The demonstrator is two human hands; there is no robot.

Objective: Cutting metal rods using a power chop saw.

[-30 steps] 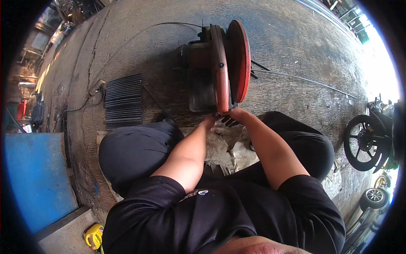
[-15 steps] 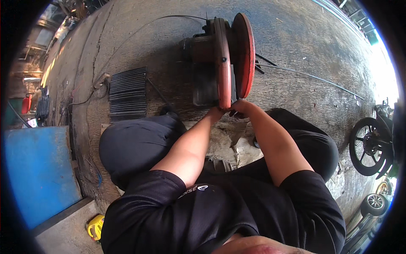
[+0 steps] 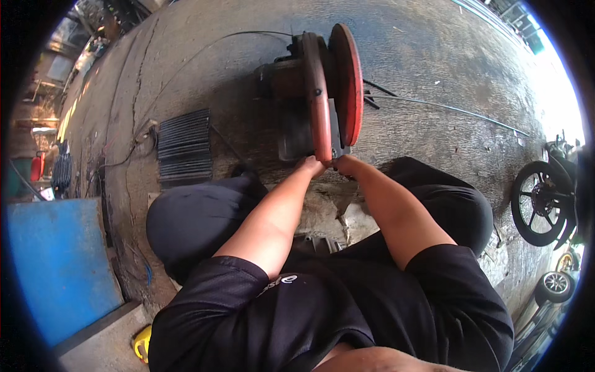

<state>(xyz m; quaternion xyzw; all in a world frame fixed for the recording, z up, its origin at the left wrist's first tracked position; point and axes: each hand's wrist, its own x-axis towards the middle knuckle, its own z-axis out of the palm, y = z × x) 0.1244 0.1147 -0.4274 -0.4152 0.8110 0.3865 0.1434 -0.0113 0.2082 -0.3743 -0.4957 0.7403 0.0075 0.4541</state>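
Note:
A red chop saw point(image 3: 319, 118) stands on the floor in front of me, its red disc guard point(image 3: 351, 93) on the right and its dark base plate point(image 3: 294, 133) on the left. My left hand point(image 3: 312, 166) is at the near end of the saw, beside the tip of its red arm, fingers bent and partly covered. Close by on the right, my right hand point(image 3: 347, 165) is closed below the guard, against a small metal part at the base's near edge. Whatever lies between the fingers is too small and hidden to name.
A row of dark rods point(image 3: 185, 149) lies left of the saw. A long thin rod point(image 3: 446, 110) runs off to the right, and a cable point(image 3: 180, 65) curves away to the left. A blue panel point(image 3: 62, 260) is at far left, a motorcycle wheel point(image 3: 538, 209) at far right.
The whole scene has shifted slightly left and downward in the view. Both hands stay at the near end of the saw, with the right hand turned a little.

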